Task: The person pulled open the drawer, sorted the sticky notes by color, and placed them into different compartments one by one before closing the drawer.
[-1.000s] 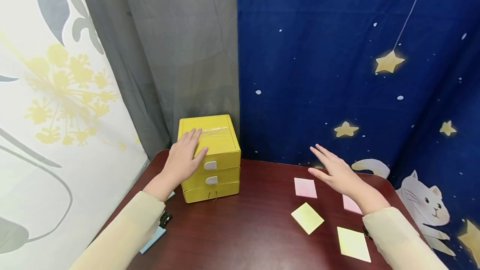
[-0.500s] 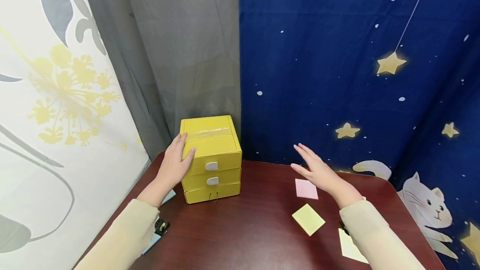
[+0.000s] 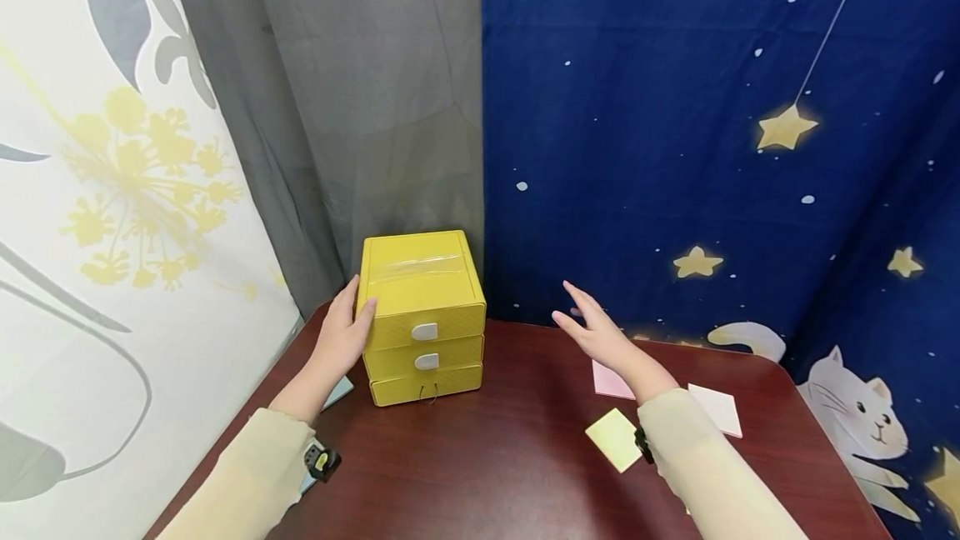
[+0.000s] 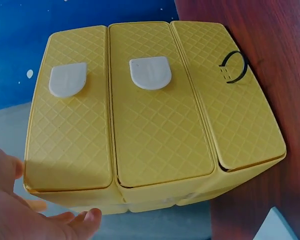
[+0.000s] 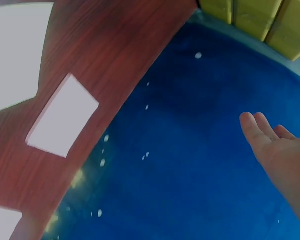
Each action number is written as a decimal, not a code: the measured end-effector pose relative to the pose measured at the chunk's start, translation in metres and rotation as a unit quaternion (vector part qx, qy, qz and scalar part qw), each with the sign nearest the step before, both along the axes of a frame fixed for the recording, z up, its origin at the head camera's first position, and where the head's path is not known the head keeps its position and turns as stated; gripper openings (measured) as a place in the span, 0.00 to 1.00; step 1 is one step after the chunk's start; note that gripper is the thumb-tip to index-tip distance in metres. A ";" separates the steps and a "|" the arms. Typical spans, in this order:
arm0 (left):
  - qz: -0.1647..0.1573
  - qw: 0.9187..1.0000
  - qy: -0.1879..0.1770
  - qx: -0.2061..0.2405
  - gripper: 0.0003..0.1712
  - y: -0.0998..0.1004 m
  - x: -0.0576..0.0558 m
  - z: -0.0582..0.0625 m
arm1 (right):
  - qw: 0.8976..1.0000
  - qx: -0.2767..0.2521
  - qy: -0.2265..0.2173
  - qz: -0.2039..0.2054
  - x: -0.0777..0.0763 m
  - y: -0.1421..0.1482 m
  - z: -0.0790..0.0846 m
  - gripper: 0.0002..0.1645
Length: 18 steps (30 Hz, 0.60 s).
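A yellow three-drawer box stands at the back left of the table, a strip of clear tape across its top. Two drawers have white tabs; the lowest bears a thin black loop. My left hand is at the box's left side, thumb near the top front corner. Its fingers are extended and partly hidden along that side; firm contact cannot be told. Well to the right of the box, my right hand hovers above the table, fingers loosely extended and holding nothing.
On the right lie a pink note pad, a yellow one and a pale one. Blue pads lie partly under the left arm. Curtains hang right behind the dark red table.
My left hand has slid off the box's top to its left side. My right hand has moved left toward the box, uncovering the pale pad and covering the nearer yellow one.
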State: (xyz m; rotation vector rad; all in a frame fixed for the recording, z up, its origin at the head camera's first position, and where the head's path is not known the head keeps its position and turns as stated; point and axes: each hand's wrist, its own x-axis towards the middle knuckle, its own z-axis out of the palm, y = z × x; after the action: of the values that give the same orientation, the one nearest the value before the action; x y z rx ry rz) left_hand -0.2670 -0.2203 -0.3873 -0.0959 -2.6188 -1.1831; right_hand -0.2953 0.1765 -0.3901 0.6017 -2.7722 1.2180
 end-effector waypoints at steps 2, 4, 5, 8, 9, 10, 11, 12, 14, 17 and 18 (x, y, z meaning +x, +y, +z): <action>-0.001 1.000 -0.008 0.012 0.36 -0.002 0.001 -0.001 | 1.000 -0.010 -0.012 0.000 -0.001 -0.008 0.000 0.40; -0.002 1.000 -0.013 0.022 0.36 -0.002 0.003 -0.001 | 1.000 -0.020 -0.020 0.003 -0.002 -0.016 0.001 0.40; -0.002 0.999 -0.015 0.029 0.36 -0.002 0.003 -0.001 | 0.999 -0.024 -0.023 0.004 -0.003 -0.021 0.001 0.40; 0.003 0.999 -0.024 0.048 0.35 -0.002 0.005 -0.003 | 0.999 -0.040 -0.034 0.007 -0.004 -0.034 0.002 0.40; 0.007 0.998 -0.028 0.054 0.35 -0.002 0.005 -0.003 | 0.998 -0.042 -0.037 0.008 -0.004 -0.039 0.003 0.40; 0.010 0.998 -0.030 0.059 0.35 -0.002 0.006 -0.004 | 0.998 -0.044 -0.038 0.010 -0.005 -0.044 0.003 0.40; 0.012 0.997 -0.034 0.064 0.35 -0.002 0.006 -0.004 | 0.998 -0.046 -0.041 0.010 -0.005 -0.049 0.003 0.40; 0.015 0.997 -0.036 0.068 0.35 -0.001 0.006 -0.005 | 0.998 -0.048 -0.044 0.011 -0.006 -0.054 0.003 0.40; 0.018 0.996 -0.039 0.074 0.35 -0.001 0.006 -0.006 | 0.997 -0.054 -0.046 0.016 -0.007 -0.064 0.003 0.40; 0.020 0.996 -0.041 0.083 0.35 0.000 0.006 -0.007 | 0.996 -0.068 -0.051 0.018 -0.009 -0.079 0.005 0.39; 0.019 0.995 -0.040 0.086 0.35 0.000 0.006 -0.008 | 0.996 -0.072 -0.052 0.019 -0.009 -0.083 0.006 0.39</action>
State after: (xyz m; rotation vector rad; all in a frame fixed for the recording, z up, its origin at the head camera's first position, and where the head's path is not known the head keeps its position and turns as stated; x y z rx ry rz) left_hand -0.2606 -0.2205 -0.3948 0.0359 -2.5601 -1.4219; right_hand -0.3043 0.0933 -0.3842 0.5978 -2.7342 1.4818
